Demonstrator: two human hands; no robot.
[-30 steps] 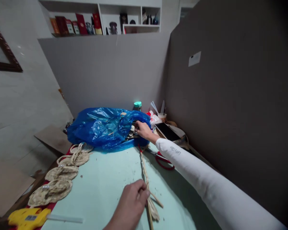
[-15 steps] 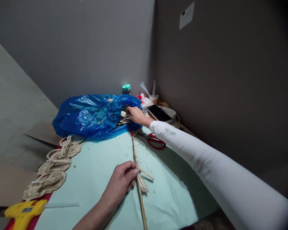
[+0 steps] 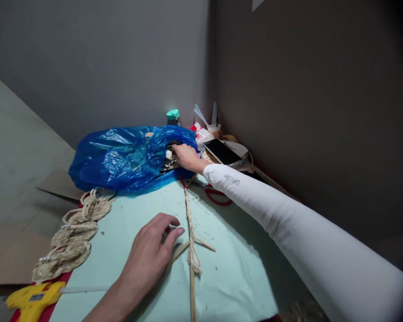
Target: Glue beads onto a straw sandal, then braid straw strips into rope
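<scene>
My left hand [image 3: 151, 250] hovers just left of a pale fibre braid [image 3: 188, 214], thumb and fingers apart, holding nothing. The braid lies on the light green sheet [image 3: 147, 210], its far end at a red tie [image 3: 182, 182]. Loose strands spread from its near end, one passing beside my left hand. My right hand [image 3: 187, 157], in a white sleeve, reaches into the mouth of a blue plastic bag [image 3: 121, 154] holding dark and pale strips. Its fingers are curled together; what they grip is hidden. Red-handled scissors [image 3: 218, 197] lie partly under my right forearm.
Several coiled braided pieces [image 3: 72, 230] line the left edge. A yellow glue gun [image 3: 35, 299] with a glue stick sits front left. Behind my right wrist are a phone [image 3: 222, 151], a cup of sticks [image 3: 214, 130] and a green-lidded jar [image 3: 173, 117]. Walls [image 3: 289, 89] close the back corner.
My left hand has let go of the braid and drawn back left, its fingers opening. My right hand stays at the bag's mouth, slightly farther in. The view has shifted slightly.
</scene>
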